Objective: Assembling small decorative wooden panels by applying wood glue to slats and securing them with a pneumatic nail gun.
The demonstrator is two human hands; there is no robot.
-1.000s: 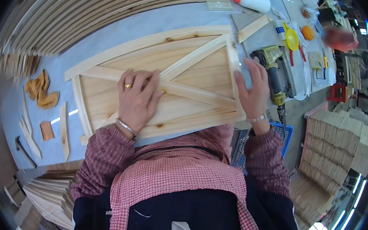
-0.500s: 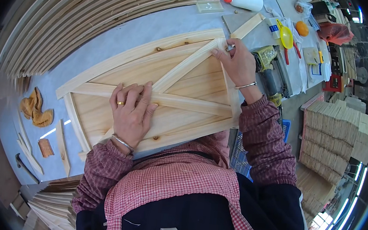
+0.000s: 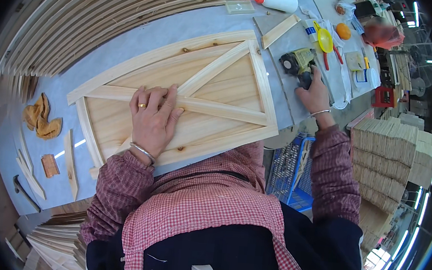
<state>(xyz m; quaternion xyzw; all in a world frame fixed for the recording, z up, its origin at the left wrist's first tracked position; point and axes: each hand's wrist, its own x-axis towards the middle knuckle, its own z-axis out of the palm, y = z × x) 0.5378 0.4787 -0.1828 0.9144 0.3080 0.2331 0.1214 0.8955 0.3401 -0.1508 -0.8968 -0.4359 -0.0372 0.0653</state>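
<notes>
A light wooden panel [image 3: 220,84] lies on the grey-blue table, framed by wooden strips with one curved edge. Diagonal strips [image 3: 216,68] cross its face. My left hand [image 3: 152,116] rests on the panel near where those strips meet, fingers extended and pressing down. Beyond the panel's right end, my right hand [image 3: 314,95] has its fingers around the handle of a green and black nail gun [image 3: 298,61]. The nail gun lies on the table's right part; my hand hides some of its handle.
Long wooden strips [image 3: 108,12] are stacked at the far left. A cut strip [image 3: 280,31], white squeeze bottle [image 3: 280,2], yellow strainer [image 3: 325,40] and orange [image 3: 343,31] lie beyond. Gloves [image 3: 43,118] and a hammer [image 3: 26,193] are at left; a blue crate [image 3: 290,167] stands below right.
My right hand has left the panel's upper right corner and moved right to the nail gun. The surplus strip end beyond that corner now lies separate. My left hand stays on the panel.
</notes>
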